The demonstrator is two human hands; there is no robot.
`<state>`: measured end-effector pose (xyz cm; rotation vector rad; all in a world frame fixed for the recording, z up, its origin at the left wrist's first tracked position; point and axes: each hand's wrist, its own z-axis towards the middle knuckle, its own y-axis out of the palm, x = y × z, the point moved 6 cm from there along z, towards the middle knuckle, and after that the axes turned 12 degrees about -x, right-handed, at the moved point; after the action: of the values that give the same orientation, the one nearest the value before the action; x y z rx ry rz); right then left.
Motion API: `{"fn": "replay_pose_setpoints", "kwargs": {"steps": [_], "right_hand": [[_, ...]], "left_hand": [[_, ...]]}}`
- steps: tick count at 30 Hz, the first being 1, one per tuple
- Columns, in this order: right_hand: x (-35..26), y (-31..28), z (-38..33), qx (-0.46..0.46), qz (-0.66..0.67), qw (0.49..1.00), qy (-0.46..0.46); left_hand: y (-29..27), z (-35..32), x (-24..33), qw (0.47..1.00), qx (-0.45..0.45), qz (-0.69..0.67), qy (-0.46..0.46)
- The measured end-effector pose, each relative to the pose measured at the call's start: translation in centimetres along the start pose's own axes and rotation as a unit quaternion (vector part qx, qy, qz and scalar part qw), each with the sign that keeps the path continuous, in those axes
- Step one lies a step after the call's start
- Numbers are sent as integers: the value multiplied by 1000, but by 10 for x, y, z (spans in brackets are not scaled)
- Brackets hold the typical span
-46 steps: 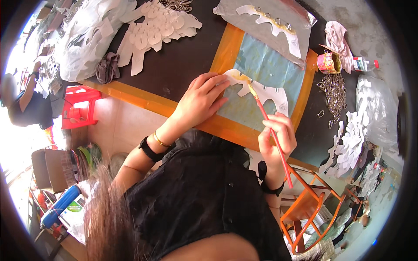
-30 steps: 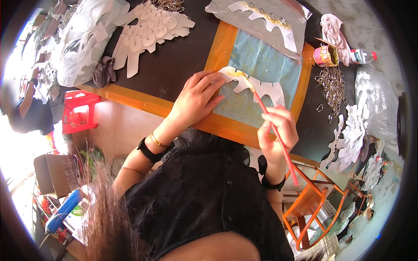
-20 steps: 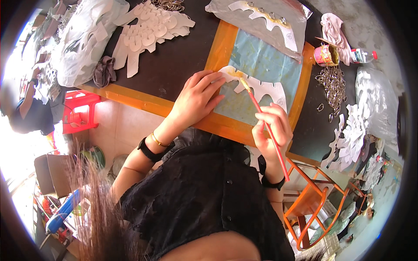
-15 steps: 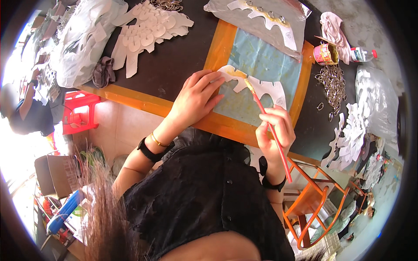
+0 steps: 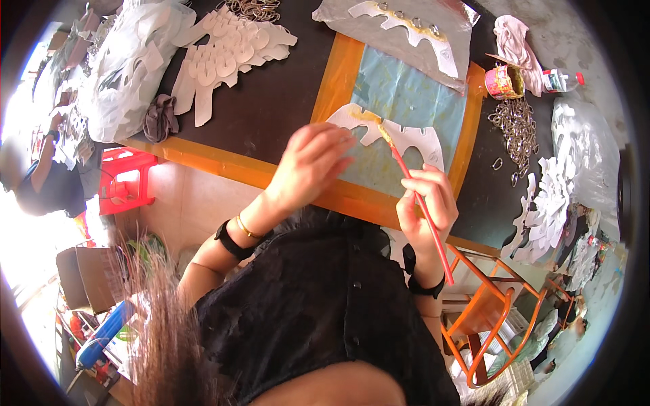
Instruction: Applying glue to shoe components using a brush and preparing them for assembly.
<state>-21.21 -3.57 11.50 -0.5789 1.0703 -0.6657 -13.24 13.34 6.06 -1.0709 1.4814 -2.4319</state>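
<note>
In my right hand [image 5: 430, 206] is a thin red paintbrush [image 5: 423, 203], gripped between closed fingers. Its yellowed bristles touch the upper edge of a white curved cutout piece [image 5: 416, 139] with notches and scalloped edges. Yellow, glue-like paste coats part of that edge, left of the brush tip. My left hand [image 5: 313, 166] is near the left end of the piece, slightly blurred, fingers extended and holding nothing. Under the piece lies a blue-green sheet [image 5: 386, 74] bordered by orange-brown tape [image 5: 335, 71].
Beyond, another white cutout [image 5: 443, 57] with metal rings lies on grey plastic film [image 5: 332, 15]. An open paste tin [image 5: 501, 82], a heap of metal rings [image 5: 518, 132] and a pink cloth [image 5: 511, 40] are at the right. Stacked white cutouts [image 5: 223, 57] lie far left.
My left hand has come off the left end of the white piece and drawn back a little toward me. The brush stays at the piece's edge in my right hand.
</note>
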Motion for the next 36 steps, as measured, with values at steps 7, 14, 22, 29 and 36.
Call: {"fn": "replay_pose_setpoints", "kwargs": {"steps": [7,14,22,29,36], "right_hand": [[5,-5,-7,-1,7,1000,24],[10,-22,-17,30,58,996,66],[9,-5,-7,27,42,998,42],[14,6,-2,23,43,998,32],[13,1,-2,24,30,998,40]], "left_hand": [[28,16,14,999,-44,-1,-25],[26,16,9,998,-52,-13,-23],[25,17,11,998,-51,-22,-19],[24,18,12,998,-46,-29,-16],[24,16,11,999,-42,-21,-22]]}}
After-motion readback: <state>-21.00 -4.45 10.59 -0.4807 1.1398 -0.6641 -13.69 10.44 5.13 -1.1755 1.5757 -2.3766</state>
